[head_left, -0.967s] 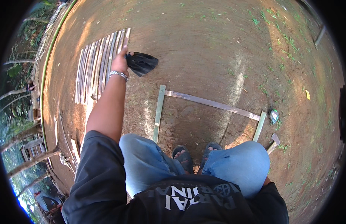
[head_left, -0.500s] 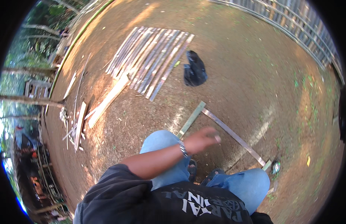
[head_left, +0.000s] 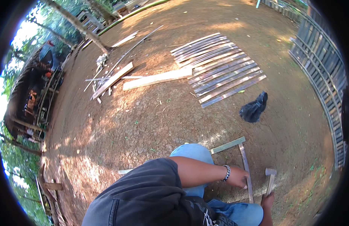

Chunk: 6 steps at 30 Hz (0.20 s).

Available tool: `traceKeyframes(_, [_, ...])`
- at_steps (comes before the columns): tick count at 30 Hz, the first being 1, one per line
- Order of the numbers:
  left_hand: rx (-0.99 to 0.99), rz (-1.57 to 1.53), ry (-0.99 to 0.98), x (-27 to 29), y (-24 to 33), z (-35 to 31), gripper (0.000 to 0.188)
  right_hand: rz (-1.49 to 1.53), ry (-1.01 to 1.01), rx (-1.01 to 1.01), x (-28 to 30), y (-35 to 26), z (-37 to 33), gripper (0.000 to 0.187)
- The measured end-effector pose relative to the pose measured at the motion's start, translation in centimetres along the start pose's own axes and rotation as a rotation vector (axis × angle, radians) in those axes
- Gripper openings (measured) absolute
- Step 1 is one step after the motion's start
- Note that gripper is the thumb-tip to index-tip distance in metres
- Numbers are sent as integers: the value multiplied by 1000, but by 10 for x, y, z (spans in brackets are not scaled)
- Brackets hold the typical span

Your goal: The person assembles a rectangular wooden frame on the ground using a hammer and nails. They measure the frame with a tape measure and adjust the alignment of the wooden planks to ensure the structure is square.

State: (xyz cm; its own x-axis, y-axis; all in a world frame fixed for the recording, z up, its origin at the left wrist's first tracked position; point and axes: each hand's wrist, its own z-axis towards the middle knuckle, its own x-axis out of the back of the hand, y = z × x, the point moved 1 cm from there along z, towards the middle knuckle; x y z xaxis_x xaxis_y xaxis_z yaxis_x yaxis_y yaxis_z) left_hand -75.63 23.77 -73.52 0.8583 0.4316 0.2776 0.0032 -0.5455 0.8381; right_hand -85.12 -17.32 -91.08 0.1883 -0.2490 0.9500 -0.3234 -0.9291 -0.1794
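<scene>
A narrow brown bamboo slat [head_left: 243, 158] lies on the soil in front of my knees, one end meeting a greenish slat [head_left: 228, 145] at a corner. My left hand [head_left: 236, 177], with a chain bracelet on the wrist, reaches across to the brown slat. Its fingers are curled down at the slat's edge, and whatever they pinch is hidden. To the right, my right hand [head_left: 268, 200] is wrapped round the wooden handle of a hammer [head_left: 271, 177], its grey metal head pointing away from me. My right knee hides the brown slat's near end.
Beyond lies a row of several split bamboo slats [head_left: 223, 71], with a black plastic bag [head_left: 253, 108] near it. Planks [head_left: 157, 78] and loose sticks are farther left. A bamboo fence [head_left: 317, 71] runs along the right; a tree trunk [head_left: 78, 24] and a dark shelter [head_left: 31, 94] stand left.
The view has turned left. My left hand has come down from above the ground to the brown slat. My right hand, unseen before, is now in view holding the hammer.
</scene>
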Motion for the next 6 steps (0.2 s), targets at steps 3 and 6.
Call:
traceKeyframes(3, [-46, 6, 66, 3, -5, 0, 76, 40, -155, -6, 45, -80, 61, 57])
traceKeyframes(6, [-11, 52, 100, 5, -8, -12, 75, 153, -146, 97, 92, -115, 80, 61])
